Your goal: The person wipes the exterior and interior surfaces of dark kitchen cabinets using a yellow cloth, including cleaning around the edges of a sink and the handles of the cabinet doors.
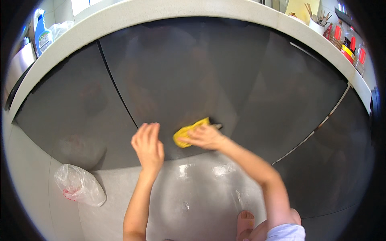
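Note:
My right hand (208,137) holds a yellow cloth (182,137) flat against the lower part of a dark grey cabinet door (193,75). The fingers are spread over the cloth, slightly blurred. A dark patch with a pale bit beside it shows just past the hand, too unclear to name. My left hand (149,147) is raised in front of the cabinet, near the dark gap (116,84) between two doors. It holds nothing, and its fingers are loosely bent; whether it touches the door I cannot tell.
A pale countertop (193,8) curves above the cabinets. On it stand a blue spray bottle (42,34), a white utensil holder (316,27) and several bottles (337,33). A filled clear plastic bag (80,185) sits on the shiny grey floor (193,192). A pink slipper (242,226) shows below.

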`<state>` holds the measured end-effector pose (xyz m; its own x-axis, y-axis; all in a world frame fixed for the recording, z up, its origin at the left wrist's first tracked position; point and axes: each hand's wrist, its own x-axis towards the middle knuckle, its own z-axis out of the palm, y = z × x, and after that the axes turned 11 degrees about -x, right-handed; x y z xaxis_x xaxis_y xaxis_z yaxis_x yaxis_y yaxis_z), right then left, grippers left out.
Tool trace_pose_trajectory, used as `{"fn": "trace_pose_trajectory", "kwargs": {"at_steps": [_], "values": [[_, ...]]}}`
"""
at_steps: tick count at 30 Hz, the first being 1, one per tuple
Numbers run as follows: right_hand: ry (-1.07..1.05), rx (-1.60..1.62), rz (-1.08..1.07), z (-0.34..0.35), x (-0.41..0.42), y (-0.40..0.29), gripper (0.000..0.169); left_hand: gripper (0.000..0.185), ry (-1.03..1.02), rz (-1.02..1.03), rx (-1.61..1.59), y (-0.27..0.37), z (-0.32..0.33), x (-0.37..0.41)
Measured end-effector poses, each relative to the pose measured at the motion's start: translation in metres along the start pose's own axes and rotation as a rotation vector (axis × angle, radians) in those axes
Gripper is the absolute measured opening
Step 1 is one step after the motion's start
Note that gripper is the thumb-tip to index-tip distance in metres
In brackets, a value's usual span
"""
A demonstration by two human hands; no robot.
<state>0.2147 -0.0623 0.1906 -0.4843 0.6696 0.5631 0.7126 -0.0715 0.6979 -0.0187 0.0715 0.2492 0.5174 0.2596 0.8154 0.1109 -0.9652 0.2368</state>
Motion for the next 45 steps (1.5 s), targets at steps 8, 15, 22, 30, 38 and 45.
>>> {"fn": "trace_pose_trajectory", "kwargs": {"at_steps": [8,15,22,30,38,45], "values": [[0.390,-0.332,0.580,-0.101,0.057,0.205,0.060,0.070,0.143,-0.001,-0.078,0.077,0.083,0.031],[0.367,-0.316,0.716,-0.024,-0.036,0.101,0.043,0.095,0.172,-0.195,-0.063,0.106,0.128,0.078],[0.111,0.036,0.824,-0.018,-0.100,0.020,0.059,0.092,0.128,-0.235,-0.070,0.104,0.125,0.081],[0.557,-0.101,0.718,-0.075,0.042,0.185,0.058,0.081,0.038,-0.123,-0.141,0.100,0.104,0.065],[0.039,0.233,0.083,0.048,-0.122,-0.037,0.058,0.060,0.172,-0.104,-0.119,0.058,0.062,0.041],[0.068,-0.003,-0.022,-0.002,-0.001,0.031,0.058,0.061,0.280,-0.139,-0.047,-0.002,0.003,0.027]]}}
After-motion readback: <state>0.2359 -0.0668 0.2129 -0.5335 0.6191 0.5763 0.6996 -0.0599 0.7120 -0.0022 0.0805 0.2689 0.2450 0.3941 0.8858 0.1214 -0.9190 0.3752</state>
